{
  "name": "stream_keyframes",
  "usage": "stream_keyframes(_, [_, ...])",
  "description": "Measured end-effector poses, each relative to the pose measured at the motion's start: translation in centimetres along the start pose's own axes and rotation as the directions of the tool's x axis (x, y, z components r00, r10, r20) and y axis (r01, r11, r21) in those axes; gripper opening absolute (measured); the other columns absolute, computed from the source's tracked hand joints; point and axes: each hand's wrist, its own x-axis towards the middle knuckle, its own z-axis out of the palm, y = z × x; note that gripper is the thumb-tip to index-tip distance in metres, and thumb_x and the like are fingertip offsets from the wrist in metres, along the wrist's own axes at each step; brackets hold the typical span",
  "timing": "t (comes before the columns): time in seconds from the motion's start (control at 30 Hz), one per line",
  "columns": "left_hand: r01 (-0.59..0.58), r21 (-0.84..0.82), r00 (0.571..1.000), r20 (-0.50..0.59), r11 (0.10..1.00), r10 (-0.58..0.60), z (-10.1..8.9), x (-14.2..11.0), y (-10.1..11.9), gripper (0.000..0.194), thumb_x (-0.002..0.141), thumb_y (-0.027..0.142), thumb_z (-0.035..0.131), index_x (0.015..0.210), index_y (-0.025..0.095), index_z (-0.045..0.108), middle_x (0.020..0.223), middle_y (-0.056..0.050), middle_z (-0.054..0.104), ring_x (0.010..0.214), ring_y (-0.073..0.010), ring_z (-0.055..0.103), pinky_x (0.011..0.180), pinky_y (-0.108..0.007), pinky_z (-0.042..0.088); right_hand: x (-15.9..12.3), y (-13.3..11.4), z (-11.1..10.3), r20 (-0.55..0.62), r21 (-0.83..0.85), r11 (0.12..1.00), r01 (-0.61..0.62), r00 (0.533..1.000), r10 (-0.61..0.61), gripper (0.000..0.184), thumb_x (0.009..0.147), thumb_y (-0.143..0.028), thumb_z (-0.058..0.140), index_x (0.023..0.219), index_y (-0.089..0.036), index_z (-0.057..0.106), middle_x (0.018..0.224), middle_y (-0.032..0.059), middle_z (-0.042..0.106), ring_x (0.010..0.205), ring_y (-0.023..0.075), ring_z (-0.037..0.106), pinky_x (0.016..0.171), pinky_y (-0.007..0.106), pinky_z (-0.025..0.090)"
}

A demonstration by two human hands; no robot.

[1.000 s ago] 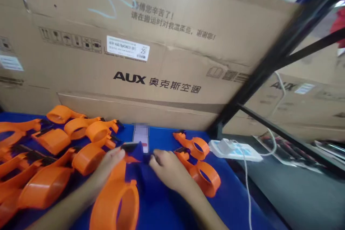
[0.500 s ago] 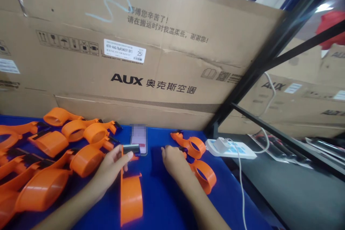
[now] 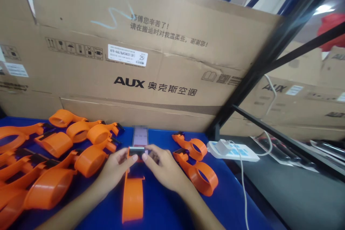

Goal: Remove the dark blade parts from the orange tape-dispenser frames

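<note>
Both my hands hold one orange tape dispenser (image 3: 132, 197) over the blue table (image 3: 231, 201). My left hand (image 3: 114, 170) pinches the left side of its dark top end, thumb and fingers closed on it. My right hand (image 3: 161, 167) has come in from the right, its fingertips pressed on the same dark end. The dispenser's orange ring hangs toward me, seen edge-on. A phone (image 3: 140, 137) lies flat just beyond my fingers.
A heap of several orange tape dispensers (image 3: 51, 158) covers the left of the table, and two more (image 3: 199, 167) lie to the right of my hands. A white power strip (image 3: 234, 150) with a cable sits at the right edge. Large cardboard boxes (image 3: 151, 57) stand behind; a black shelf frame (image 3: 269, 61) rises at right.
My right hand moved left from the table onto the dark end of the dispenser that my left hand held. The dispenser stayed roughly in place; the view shifted slightly.
</note>
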Motion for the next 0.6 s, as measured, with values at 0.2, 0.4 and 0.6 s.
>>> stream_keyframes(0.2, [0.03,-0.015,0.998,-0.062,0.999,-0.031,-0.1,0.3,-0.3,0.038,0.086,0.052,0.077,0.111,0.022,0.076,0.096,-0.005,0.076,0.089,-0.0228,0.067,0.073,-0.027,0.05,-0.2,0.3,2.3,-0.086,0.062,0.997,0.041,0.996,-0.036,0.036,0.103,-0.035,0.058,0.134,-0.02,0.065,0.081,0.0015,0.076,0.061,0.0153,0.068,0.062,0.024,0.051])
stream_keyframes(0.4, [0.055,-0.023,0.997,-0.054,0.998,-0.056,0.2,0.0,-0.3,0.039,0.089,0.055,0.073,0.103,0.02,0.071,0.073,0.0,0.068,0.066,-0.0162,0.061,0.066,-0.026,0.049,-0.1,0.8,3.3,-0.16,0.02,0.998,0.052,0.986,-0.048,0.034,0.1,-0.028,0.058,0.131,-0.019,0.066,0.079,0.0023,0.078,0.06,0.0165,0.07,0.059,0.024,0.051])
stream_keyframes(0.6, [0.119,-0.133,0.993,0.001,0.984,-0.12,1.1,-0.4,-0.3,0.042,0.091,0.059,0.069,0.111,0.022,0.064,0.081,-0.003,0.076,0.067,-0.0197,0.072,0.066,-0.031,0.057,-0.5,0.4,4.1,-0.208,-0.027,0.999,0.041,0.977,-0.046,0.036,0.096,-0.021,0.056,0.131,-0.018,0.064,0.082,0.0032,0.079,0.066,0.0174,0.074,0.064,0.023,0.052])
